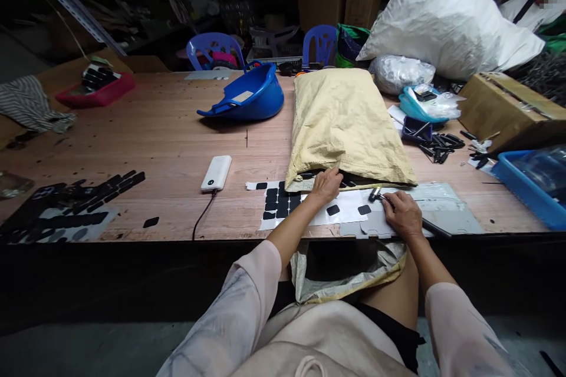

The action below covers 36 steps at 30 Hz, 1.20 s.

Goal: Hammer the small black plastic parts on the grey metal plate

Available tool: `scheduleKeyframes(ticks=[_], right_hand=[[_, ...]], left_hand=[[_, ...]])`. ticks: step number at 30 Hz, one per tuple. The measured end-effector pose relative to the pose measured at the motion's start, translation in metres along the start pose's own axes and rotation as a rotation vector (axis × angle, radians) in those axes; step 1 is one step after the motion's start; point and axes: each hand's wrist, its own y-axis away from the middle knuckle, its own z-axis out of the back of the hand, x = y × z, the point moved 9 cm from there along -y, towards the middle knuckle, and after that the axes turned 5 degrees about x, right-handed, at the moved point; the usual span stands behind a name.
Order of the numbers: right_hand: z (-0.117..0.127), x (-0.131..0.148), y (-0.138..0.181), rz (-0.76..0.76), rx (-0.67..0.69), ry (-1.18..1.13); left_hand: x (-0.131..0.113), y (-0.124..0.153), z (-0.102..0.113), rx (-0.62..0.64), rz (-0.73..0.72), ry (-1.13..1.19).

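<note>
My left hand (326,185) is at the near mouth of a yellow woven sack (345,118), its fingers bent together by the dark pieces (349,182) showing there. What its fingertips hold, if anything, is hidden. To its right, my right hand (403,213) is closed around a small hammer (375,193); the shiny head points left and the black handle comes out behind the palm. Between my arms lies a white backing sheet (349,215) carrying black rounded stickers (283,200), a block on the left and two single ones on the right.
A grey board (455,206) lies under my right hand. Left are a white power bank (216,172) with a cable, and a blue basin (260,97). Black tubular parts (442,144), a carton (513,106) and a blue tray (530,188) are right. An open sack (354,294) rests on my lap.
</note>
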Motion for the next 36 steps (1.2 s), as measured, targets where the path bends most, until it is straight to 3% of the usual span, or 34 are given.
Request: scheduleKeyframes(ticks=[4,8,12,16,22,28,36], right_hand=[[0.000,0.000,0.000,0.001,-0.007,0.009],[0.000,0.000,0.000,0.010,-0.016,0.020],[-0.001,-0.001,0.000,-0.003,-0.009,0.006],[-0.002,-0.003,0.001,-0.016,-0.011,-0.006],[-0.002,-0.003,0.000,-0.015,-0.010,-0.007],[-0.001,-0.002,0.002,-0.007,-0.016,-0.006],[-0.001,-0.004,0.000,0.021,-0.005,-0.006]], left_hand=[[0.011,0.004,-0.001,0.041,0.052,-0.059],[0.011,0.022,0.011,-0.057,0.057,-0.047],[-0.015,0.050,0.009,-0.134,-0.057,0.074],[-0.045,0.067,-0.019,-0.087,-0.180,0.175],[-0.050,0.067,-0.049,-0.106,-0.186,0.239],[-0.037,0.063,-0.053,-0.202,-0.183,0.415],[-0.033,0.058,-0.056,-0.184,-0.168,0.452]])
